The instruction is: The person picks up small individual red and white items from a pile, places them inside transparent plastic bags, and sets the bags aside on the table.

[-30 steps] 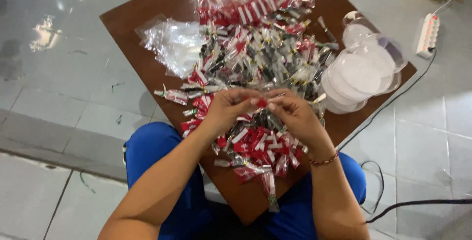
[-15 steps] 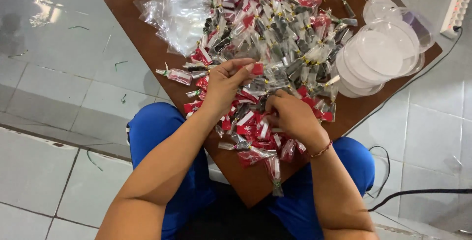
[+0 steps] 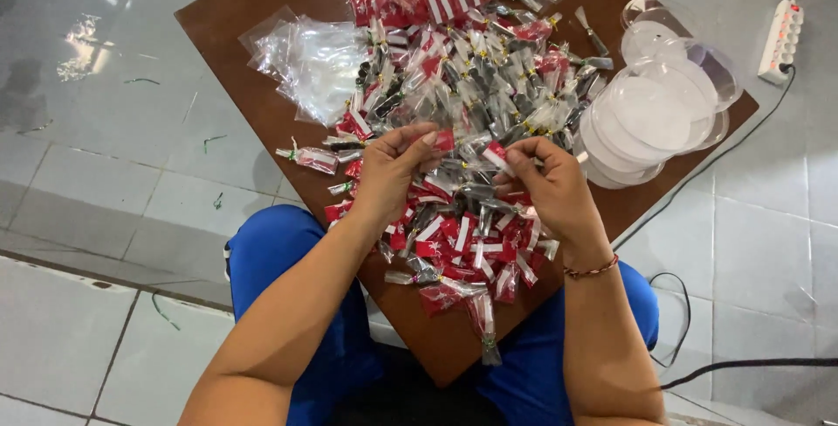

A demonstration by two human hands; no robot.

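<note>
A: Packets, red and white, lie heaped on the brown bench from 12 o'clock down to 6 o'clock. How far along is the work?

B: Hard to judge. At 10 o'clock sits a stack of clear bags, seemingly unfilled. The pile beside it holds many filled packets, some with dark pieces inside, so I'd say a good share is done and some bags remain.

A: And the hands?

B: The left hand is clenched in a pinch on one packet with a red end, held above the pile's middle. The right hand pinches a red and white packet just beside it, at about 2 o'clock of the left.

A: Anything further right?

B: Clear round lids stacked at 2 o'clock on the bench, then a white power strip on the floor.

A: What can't you make out?

B: What the dark pieces are, and how the packets are sealed. The pile's top is cut off at 12 o'clock, and the fingertips hide much of both held packets.
</note>
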